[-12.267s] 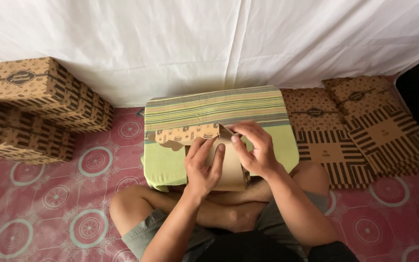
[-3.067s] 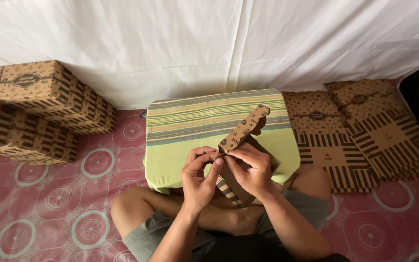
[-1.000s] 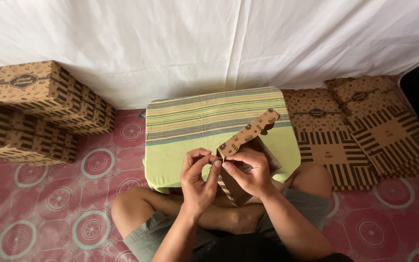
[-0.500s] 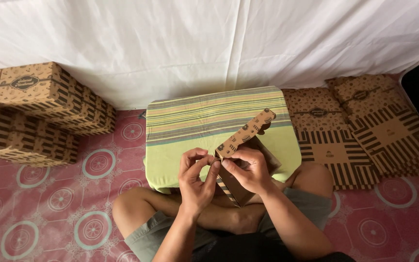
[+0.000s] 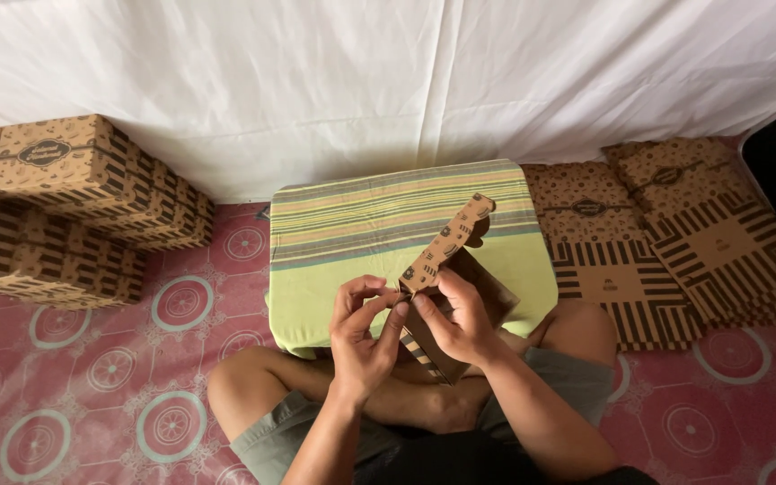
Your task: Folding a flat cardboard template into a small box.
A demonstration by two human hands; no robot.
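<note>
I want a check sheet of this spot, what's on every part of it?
Surface: green striped cushion on a pink patterned floor.
Job's things: half-folded brown printed box, one flap sticking up, held over the cushion's front edge.
Clutter: stack of made-up boxes at left; pile of flat box blanks at right.
Grippers: left hand pinches the box's edge; right hand grips the box from the other side.
Cables: nothing seen.
Surroundings: white sheet hanging behind; the person sits cross-legged.
</note>
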